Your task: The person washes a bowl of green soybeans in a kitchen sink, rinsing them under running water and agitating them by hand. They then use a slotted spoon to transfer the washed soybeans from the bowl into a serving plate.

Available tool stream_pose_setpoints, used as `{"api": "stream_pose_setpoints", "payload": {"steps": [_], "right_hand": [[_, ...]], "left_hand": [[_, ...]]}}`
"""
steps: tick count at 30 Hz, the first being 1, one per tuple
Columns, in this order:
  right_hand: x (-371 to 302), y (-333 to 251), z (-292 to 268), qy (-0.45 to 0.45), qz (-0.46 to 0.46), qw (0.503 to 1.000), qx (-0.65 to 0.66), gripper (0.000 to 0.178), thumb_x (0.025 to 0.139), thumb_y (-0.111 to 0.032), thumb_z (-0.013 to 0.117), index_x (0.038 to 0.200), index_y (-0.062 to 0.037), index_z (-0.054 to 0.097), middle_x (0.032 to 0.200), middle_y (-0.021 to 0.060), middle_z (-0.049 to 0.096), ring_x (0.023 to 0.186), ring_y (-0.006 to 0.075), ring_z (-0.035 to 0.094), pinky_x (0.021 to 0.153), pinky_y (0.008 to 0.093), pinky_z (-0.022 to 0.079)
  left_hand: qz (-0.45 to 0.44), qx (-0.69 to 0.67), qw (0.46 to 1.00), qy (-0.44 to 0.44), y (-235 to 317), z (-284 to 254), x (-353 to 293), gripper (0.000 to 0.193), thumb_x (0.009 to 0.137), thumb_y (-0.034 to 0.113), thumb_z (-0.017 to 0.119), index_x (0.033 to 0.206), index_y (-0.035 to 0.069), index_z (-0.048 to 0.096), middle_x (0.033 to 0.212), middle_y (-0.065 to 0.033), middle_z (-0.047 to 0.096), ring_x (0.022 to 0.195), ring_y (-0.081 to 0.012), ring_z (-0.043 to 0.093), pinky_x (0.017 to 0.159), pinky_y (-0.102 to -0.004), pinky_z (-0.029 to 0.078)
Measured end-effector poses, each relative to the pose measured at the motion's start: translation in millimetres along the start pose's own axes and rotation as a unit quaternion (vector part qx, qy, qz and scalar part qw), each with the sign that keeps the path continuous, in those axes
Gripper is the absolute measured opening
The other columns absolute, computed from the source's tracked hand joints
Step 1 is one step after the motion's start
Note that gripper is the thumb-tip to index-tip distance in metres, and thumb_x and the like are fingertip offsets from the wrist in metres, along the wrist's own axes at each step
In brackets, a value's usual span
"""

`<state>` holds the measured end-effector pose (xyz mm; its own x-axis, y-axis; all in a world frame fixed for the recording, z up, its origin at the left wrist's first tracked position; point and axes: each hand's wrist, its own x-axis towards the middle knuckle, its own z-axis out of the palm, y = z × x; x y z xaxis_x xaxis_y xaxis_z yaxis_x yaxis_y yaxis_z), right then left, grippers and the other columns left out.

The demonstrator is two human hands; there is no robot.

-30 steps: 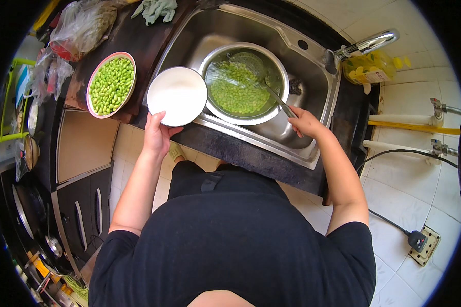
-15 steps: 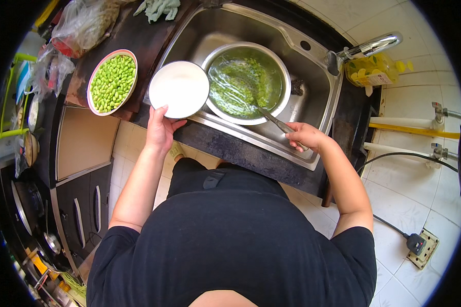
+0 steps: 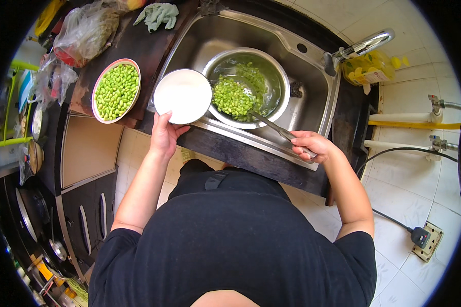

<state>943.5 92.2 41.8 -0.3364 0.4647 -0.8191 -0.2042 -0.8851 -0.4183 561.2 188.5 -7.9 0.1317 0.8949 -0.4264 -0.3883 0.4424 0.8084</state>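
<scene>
My left hand [image 3: 165,134] is closed on the near rim of a white bowl [image 3: 182,96], tilted beside the basin with its pale inside showing. In my right hand [image 3: 312,146] is the handle of a metal slotted ladle [image 3: 277,128]. Its head is heaped with green shelled beans [image 3: 233,97] and sits in the left part of a round metal basin [image 3: 280,84], near the bowl's edge. The basin holds water and more green beans, and stands in a steel sink [image 3: 312,107]. Whether the bowl holds anything is hard to tell.
A pink-rimmed bowl [image 3: 139,87] full of green beans stands on the dark counter at left. Behind it lie plastic bags [image 3: 84,33] and a pale green cloth [image 3: 158,16]. A faucet [image 3: 366,46] and a yellow bottle [image 3: 366,69] are at right.
The ladle's head has come up through the water and now shows a heap of beans. My right hand has drawn slightly right and nearer. The view has shifted a little.
</scene>
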Motion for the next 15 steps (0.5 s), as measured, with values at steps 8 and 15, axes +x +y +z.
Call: {"api": "stream_pose_setpoints", "payload": {"steps": [8, 15], "right_hand": [[-44.1, 3.2, 29.9, 0.008, -0.048, 0.997, 0.060, 0.027, 0.088, -0.011, 0.047, 0.114, -0.0046, 0.046, 0.058, 0.0005, 0.047, 0.039, 0.0068, 0.039, 0.034, 0.0180, 0.029], [-96.9, -0.1, 81.6, 0.014, -0.149, 0.982, 0.114, 0.037, 0.088, -0.011, 0.047, 0.124, -0.0037, 0.041, 0.059, 0.0021, 0.047, 0.038, 0.0069, 0.037, 0.033, 0.0178, 0.030]], "left_hand": [[-0.026, 0.011, 0.999, -0.044, 8.8, -9.1, 2.9, 0.044, 0.083, 0.031, 0.050, 0.121, 0.014, 0.034, 0.112, -0.0100, 0.053, 0.092, -0.0230, 0.059, 0.071, -0.0378, 0.052], [-0.065, 0.059, 0.992, -0.086, 30.1, -12.3, -11.4, 0.048, 0.084, 0.029, 0.049, 0.124, 0.014, 0.028, 0.113, -0.0101, 0.050, 0.088, -0.0221, 0.060, 0.067, -0.0354, 0.053]]}}
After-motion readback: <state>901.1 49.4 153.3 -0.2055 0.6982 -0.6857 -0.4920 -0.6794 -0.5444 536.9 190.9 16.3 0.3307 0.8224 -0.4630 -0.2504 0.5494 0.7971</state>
